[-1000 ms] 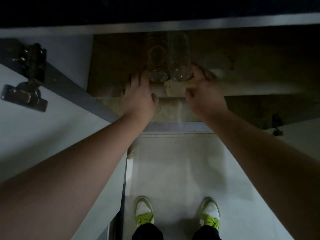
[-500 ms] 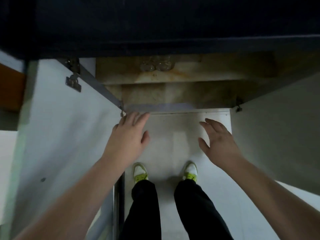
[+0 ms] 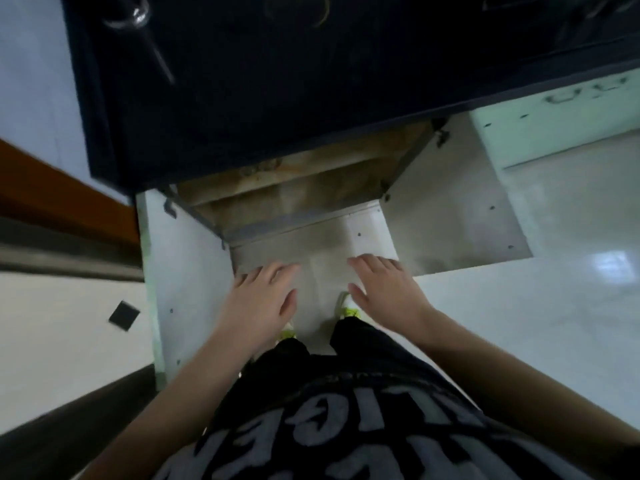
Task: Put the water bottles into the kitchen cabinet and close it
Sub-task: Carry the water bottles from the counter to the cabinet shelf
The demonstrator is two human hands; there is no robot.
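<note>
The low kitchen cabinet [image 3: 294, 192] stands open under a dark countertop [image 3: 277, 81], with a stained brown shelf inside. Two clear water bottles [image 3: 265, 165] show only as faint blurred shapes at the back of the shelf, just below the counter's edge. The left door [image 3: 187, 278] and the right door [image 3: 450, 209] both swing wide open. My left hand [image 3: 261, 303] and my right hand [image 3: 384, 289] hover empty with fingers spread, in front of the cabinet and between the two doors, touching neither.
White glossy floor tiles [image 3: 536, 323] spread to the right. A brown and grey strip [image 3: 62, 216] runs along the left. A small black square [image 3: 124, 315] lies on the floor at left. My shoes [image 3: 346, 308] and dark trousers are below the hands.
Both hands let go of the bottles on the shelf and drew back out of the cabinet. My view rose and pulled away, so the bottles now look small and far.
</note>
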